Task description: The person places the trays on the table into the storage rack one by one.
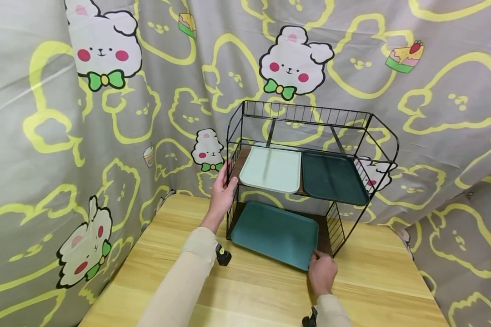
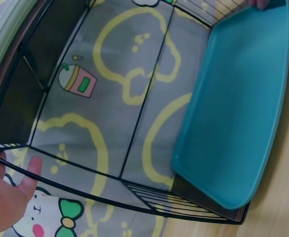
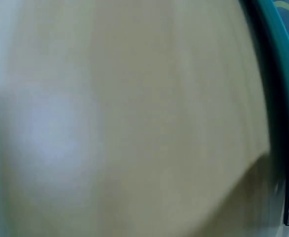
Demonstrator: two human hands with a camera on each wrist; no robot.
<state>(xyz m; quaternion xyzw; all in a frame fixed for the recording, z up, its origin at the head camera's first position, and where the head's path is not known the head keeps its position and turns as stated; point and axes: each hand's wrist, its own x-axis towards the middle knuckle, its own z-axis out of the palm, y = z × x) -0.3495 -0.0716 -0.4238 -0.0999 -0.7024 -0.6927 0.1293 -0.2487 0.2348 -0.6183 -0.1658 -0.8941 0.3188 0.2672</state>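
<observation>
A black wire two-tier rack stands on the table. My left hand holds its left side at the upper shelf, the thumb in front of the post; in the left wrist view that hand is at the wire frame. On the lower shelf lies a teal tray, its front edge jutting past the shelf. My right hand grips this tray by its front right corner. Side by side on the upper shelf sit a pale mint tray and a dark green tray. The right wrist view shows mostly tabletop and the teal tray's edge.
The light wooden table extends in front of the rack and to both sides. Behind and around it hangs a grey curtain with cartoon rabbits, close to the rack's back. Dark strips cross the rack's top.
</observation>
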